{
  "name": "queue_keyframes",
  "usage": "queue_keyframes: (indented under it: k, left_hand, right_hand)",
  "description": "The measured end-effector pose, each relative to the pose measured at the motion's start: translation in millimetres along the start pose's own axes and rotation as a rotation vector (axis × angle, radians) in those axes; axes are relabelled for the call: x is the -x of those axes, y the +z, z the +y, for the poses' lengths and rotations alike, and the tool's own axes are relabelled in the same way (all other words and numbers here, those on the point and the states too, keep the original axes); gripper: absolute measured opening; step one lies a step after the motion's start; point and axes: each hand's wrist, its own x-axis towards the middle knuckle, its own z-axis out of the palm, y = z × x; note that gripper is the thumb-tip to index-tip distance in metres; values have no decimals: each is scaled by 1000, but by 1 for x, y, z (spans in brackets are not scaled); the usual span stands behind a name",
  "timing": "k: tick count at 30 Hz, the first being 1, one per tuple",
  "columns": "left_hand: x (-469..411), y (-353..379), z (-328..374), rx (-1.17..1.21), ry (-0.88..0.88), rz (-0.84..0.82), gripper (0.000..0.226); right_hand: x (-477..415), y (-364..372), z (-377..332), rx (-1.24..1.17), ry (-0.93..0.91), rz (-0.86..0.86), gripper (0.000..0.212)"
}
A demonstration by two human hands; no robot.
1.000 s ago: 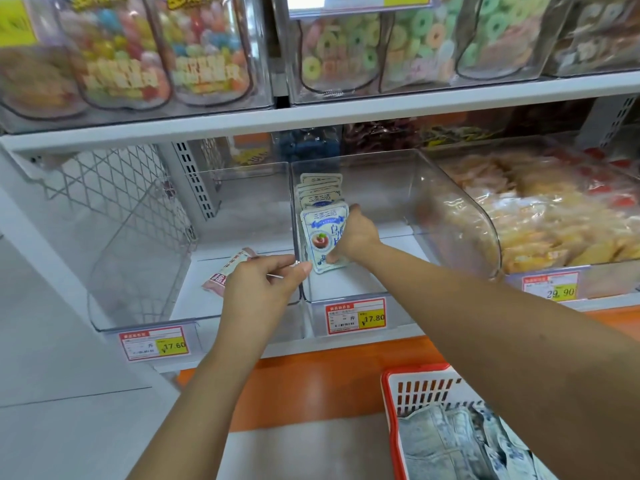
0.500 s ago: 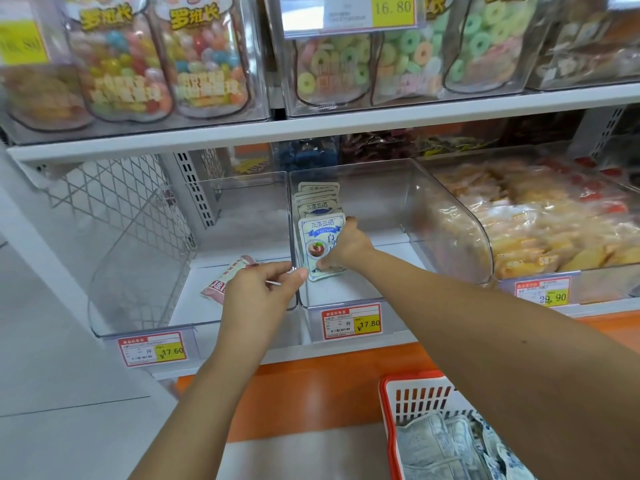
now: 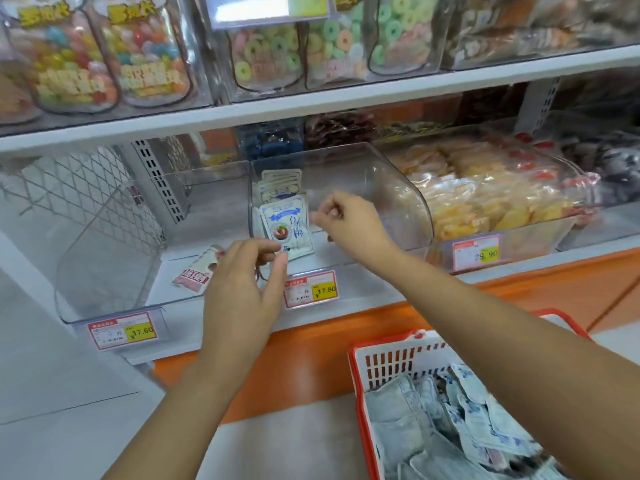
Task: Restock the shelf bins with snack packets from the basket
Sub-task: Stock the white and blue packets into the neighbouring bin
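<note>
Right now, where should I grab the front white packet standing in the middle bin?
Pinch its top right corner, coming from the front right. The white packet stands leaning back against other packets, its left edge close to the bin wall, so only the top and right sides look free.

A white upper shelf board runs across the view. Below its left end stands a wire mesh side panel, and a perforated white upright rises beneath it nearer the middle. Farther below lie a second white shelf board, an orange plinth and pale grey floor tiles. The light is even.
</note>
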Motion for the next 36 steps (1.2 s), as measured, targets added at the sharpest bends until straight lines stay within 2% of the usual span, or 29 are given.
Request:
queue_keyframes:
  k: [2,5,8,10,12,14,17,22,30,36]
  left_hand:
    - [19,9,14,29,47,-135,26]
    - [53,37,24,-106,93,-430,37]
    - [88,65,25,-197,135,-739,32]
    - [110,81,19,-204,85,-916,28]
    - [130,92,7,-215,44,-1077,31]
    - [144,99,-2,-271,49,-1194,32]
    - [152,105,-5,-299,66,-1206,32]
    - [149,110,-5,-282,27,-1168,33]
    - [144,117,-7,-306,-26,-1152,35]
    - [139,123,-8,-331,-39,-1154,36]
  right_hand:
    - [34,-23,16,52,-108,45,32]
    - [85,-54,58,128,-111,1,39]
    - [127,-75,126,235,111,-145,41]
    - [155,-84,177,353,309,-253,34]
    - [184,-90,227,470,489,-355,25]
    - [213,-93,265,571,612,-493,31]
    - [248,-93,297,629,654,-634,53]
    - [262,-84,310,812,516,-723,78]
    - [257,-51,318,1140,404,-664,72]
    - [256,-43,323,1075,252,-536,57]
